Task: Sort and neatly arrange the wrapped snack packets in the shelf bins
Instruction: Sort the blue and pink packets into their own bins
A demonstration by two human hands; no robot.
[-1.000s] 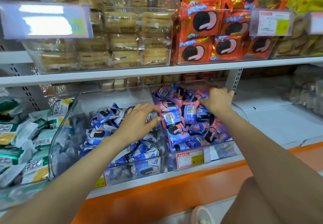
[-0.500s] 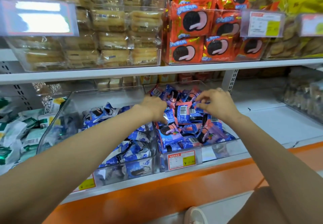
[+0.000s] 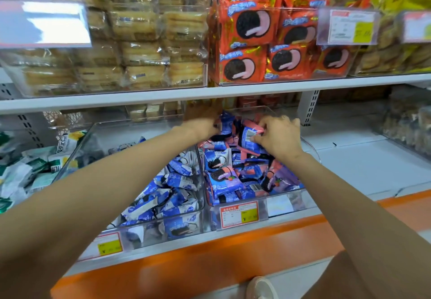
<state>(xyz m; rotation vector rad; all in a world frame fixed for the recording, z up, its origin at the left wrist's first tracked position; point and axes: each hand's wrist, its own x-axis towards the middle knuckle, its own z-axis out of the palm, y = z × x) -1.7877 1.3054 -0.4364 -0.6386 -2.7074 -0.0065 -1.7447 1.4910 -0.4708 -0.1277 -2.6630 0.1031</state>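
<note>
Two clear bins sit side by side on the lower shelf. The left bin (image 3: 88,140) holds blue-and-white cookie packets (image 3: 172,189). The right bin (image 3: 289,202) is piled with blue-and-pink cookie packets (image 3: 224,177). Both my hands reach into the back of the right bin. My right hand (image 3: 279,135) pinches a blue-and-pink packet (image 3: 250,135) by its edge. My left hand (image 3: 205,124) has its fingers curled into the packets at the back left; what it grips is blurred and partly hidden.
Green-and-white packets (image 3: 21,173) fill a bin at far left. The upper shelf (image 3: 210,93) carries bins of tan cakes (image 3: 144,49) and orange cookie packs (image 3: 251,26). White shelf boards (image 3: 361,161) lie to the right. An orange ledge (image 3: 210,259) runs in front.
My left hand moved from the left bin across into the back of the right bin. My right hand drew in and took hold of a blue-and-pink packet. The view moved closer.
</note>
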